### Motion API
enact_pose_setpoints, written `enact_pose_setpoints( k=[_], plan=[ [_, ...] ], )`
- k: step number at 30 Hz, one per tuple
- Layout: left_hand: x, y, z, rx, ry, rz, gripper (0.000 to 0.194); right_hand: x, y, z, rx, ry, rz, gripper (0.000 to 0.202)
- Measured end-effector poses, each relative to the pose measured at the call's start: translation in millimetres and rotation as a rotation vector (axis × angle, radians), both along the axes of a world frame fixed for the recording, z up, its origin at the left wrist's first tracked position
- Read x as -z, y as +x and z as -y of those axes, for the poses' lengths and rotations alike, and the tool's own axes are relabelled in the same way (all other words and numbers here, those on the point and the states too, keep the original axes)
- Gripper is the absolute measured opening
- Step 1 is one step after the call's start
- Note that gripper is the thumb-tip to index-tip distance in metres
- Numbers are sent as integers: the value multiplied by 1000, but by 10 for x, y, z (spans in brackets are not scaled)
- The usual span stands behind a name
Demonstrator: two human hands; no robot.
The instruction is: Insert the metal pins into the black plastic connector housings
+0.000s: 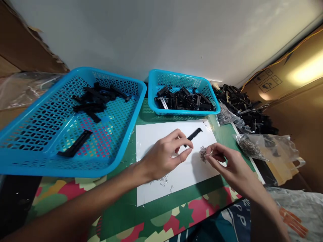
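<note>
My left hand (165, 153) hovers over the white sheet (148, 134), thumb and fingers curved and slightly apart, with nothing visible between them. Just beyond its fingertips lies a slim black plastic part (194, 133), its near end partly hidden by the fingers. My right hand (224, 159) pinches a small, thin metal piece (210, 154) at the right of the sheet. Those fingertips are at the edge of a heap of tiny metal pieces (202, 153). Under my left wrist lies a loose group of small bent wires (163, 180), partly covered.
A large blue basket (126, 141) with several black parts stands left. Another blue basket (181, 112), fuller of black parts, stands behind the sheet. To the right are a pile of black parts (259, 119) and a plastic bag of small metal pieces (248, 146), beside cardboard (297, 74).
</note>
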State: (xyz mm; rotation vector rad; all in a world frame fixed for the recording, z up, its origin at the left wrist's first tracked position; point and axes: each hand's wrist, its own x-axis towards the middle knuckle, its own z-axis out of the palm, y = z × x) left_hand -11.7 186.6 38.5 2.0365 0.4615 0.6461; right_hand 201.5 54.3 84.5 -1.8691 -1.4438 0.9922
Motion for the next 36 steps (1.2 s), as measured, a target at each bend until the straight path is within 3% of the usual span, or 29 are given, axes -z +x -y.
enact_pose_setpoints(
  k=[3, 6, 19, 25, 31, 36],
  plan=[
    [3, -15, 35, 108, 180, -71, 21, -50, -139, -177, -93, -15, -19, 14],
    [7, -20, 61, 96, 281, -121, 23, -74, -197, -269, -132, -17, 37, 12],
    [18, -33, 68, 50, 289, -105, 16, -93, -193, -277, -154, 26, 196, 11],
    [8, -25, 63, -54, 133, -34, 13, -5, -279, -267, 17, 107, 48, 22],
    [-21, -31, 43, -61, 15, -26, 17, 121, -400, -281, 228, 199, -201, 26],
    [-11, -19, 21, -71, 1, -85, 31, 141, -259, -278, 382, 286, -47, 29]
  ],
)
